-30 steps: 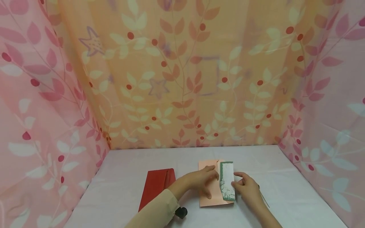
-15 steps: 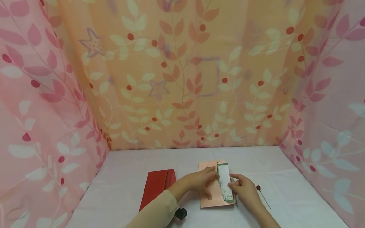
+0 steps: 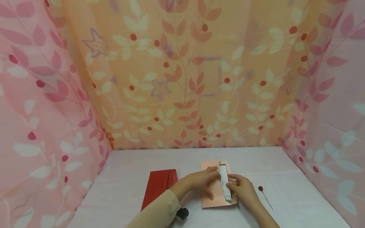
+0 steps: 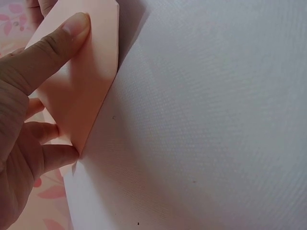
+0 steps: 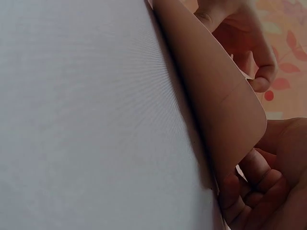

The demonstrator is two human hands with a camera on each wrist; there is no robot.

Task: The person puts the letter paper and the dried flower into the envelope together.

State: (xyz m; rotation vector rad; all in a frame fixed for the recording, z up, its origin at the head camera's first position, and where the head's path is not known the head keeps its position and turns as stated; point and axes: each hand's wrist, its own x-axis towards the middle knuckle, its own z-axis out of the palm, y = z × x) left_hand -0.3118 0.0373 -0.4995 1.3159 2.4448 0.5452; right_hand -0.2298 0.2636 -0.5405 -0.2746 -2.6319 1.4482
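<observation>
A peach envelope [image 3: 219, 197] lies on the white table, and a white card with green edging [image 3: 225, 185] sits partly inside it, only a narrow strip showing. My left hand [image 3: 203, 183] grips the envelope: in the left wrist view the thumb lies on its face and the other fingers bend at its edge. My right hand [image 3: 244, 191] pinches the card's right edge between thumb and index finger. In the right wrist view, the envelope's raised flap [image 5: 220, 96] hides the card, and the right fingers [image 5: 259, 170] are curled beside it.
Left of the envelope lies a red folder-like item [image 3: 156, 186], partly covered by the left forearm. A small dark red rosette on a thin stem [image 3: 260, 188] lies right of the right hand. Patterned curtains [image 3: 182, 79] surround the table's back and sides.
The card has moved left, deeper into the envelope, so its visible strip is narrower. My right hand has shifted slightly left with it; the left hand keeps its place on the envelope.
</observation>
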